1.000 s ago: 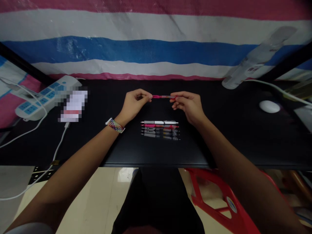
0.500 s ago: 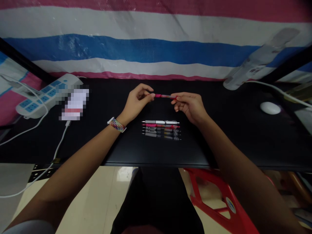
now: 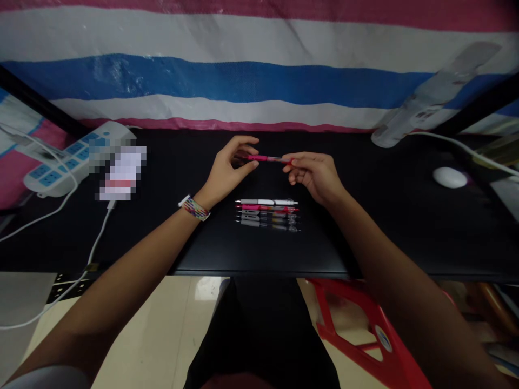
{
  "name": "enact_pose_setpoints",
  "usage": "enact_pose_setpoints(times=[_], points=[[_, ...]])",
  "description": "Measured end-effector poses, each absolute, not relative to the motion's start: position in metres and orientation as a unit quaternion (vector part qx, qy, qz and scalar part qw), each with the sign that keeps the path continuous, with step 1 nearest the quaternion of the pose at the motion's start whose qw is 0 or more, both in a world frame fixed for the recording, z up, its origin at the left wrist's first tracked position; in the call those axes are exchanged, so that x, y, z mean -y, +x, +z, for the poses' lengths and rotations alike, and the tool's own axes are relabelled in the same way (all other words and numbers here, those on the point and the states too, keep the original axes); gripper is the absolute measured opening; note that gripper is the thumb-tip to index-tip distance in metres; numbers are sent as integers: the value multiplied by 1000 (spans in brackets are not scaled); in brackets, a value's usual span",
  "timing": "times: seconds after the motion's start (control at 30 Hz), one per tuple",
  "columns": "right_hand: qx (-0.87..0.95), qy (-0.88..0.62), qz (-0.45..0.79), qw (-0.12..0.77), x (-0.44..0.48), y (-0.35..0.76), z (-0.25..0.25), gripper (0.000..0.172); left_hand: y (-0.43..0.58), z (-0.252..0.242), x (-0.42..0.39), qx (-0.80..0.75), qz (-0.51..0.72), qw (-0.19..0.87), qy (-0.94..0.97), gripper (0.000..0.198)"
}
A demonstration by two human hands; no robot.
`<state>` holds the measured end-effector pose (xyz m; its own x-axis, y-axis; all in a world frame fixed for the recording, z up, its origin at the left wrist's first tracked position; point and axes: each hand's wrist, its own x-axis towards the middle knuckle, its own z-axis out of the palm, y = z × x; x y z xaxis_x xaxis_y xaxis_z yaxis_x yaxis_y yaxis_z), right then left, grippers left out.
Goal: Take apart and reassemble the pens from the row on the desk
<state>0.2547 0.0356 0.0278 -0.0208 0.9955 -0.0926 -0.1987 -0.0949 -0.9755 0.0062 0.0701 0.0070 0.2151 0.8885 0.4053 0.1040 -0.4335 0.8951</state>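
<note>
A pink-red pen (image 3: pixel 263 158) with a clear barrel is held level above the black desk, its tip toward the left. My right hand (image 3: pixel 314 172) pinches its right end between thumb and fingers. Around the tip end, my left hand (image 3: pixel 231 165) is open, thumb and fingers parted above and below the pen. Nearer the desk's front edge lies a row of pens side by side: a white and grey pen (image 3: pixel 265 202) at the back, a pink-red pen (image 3: pixel 265 208) in front of it, then grey, clear-barrelled pens (image 3: pixel 267 221).
On the left of the desk (image 3: pixel 194 246) are a white power strip (image 3: pixel 52 178) with blue sockets and a blurred phone (image 3: pixel 121 173) on a white cable (image 3: pixel 97 243). A white mouse (image 3: pixel 450 178) and a clear cylinder (image 3: pixel 389 132) are at right. A red stool (image 3: pixel 360 346) stands below.
My left thumb and fingers have come apart from the tip end of the pen, showing more of it. My right hand keeps its pinch, almost in the same place.
</note>
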Motion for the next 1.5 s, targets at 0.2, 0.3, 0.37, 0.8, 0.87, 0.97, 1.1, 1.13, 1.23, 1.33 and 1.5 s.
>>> enact_pose_setpoints(times=[0.2, 0.3, 0.37, 0.8, 0.87, 0.97, 1.1, 1.13, 1.23, 1.33, 1.5], points=[[421, -468, 574, 524, -35, 254, 28, 19, 4, 8, -70, -363, 503, 364, 694, 33], [423, -469, 573, 522, -35, 254, 29, 18, 3, 9, -71, -379, 509, 337, 695, 39], [428, -470, 573, 518, -35, 253, 29, 17, 2, 9, -71, -398, 494, 344, 693, 17], [433, -460, 568, 528, -36, 253, 27, 17, 1, 9, -71, -420, 471, 341, 697, 28], [437, -459, 565, 528, -36, 253, 27, 16, 0, 10, -70, -418, 451, 348, 707, 35], [441, -456, 565, 528, -35, 253, 26, 14, -2, 10, -71, -393, 459, 347, 717, 21], [441, -442, 574, 529, -35, 253, 25, 10, -2, 9, -73, -367, 487, 325, 723, 16], [440, -442, 576, 529, -35, 254, 25, 10, -2, 9, -73, -365, 490, 320, 725, 15], [434, -442, 584, 525, -36, 254, 23, 10, -1, 10, -72, -368, 492, 300, 729, 14], [420, -428, 606, 523, -36, 256, 24, 14, -1, 14, -71, -373, 500, 283, 728, 16], [358, -369, 688, 513, -36, 263, 33, 30, 0, 15, -71, -368, 521, 323, 700, 23]])
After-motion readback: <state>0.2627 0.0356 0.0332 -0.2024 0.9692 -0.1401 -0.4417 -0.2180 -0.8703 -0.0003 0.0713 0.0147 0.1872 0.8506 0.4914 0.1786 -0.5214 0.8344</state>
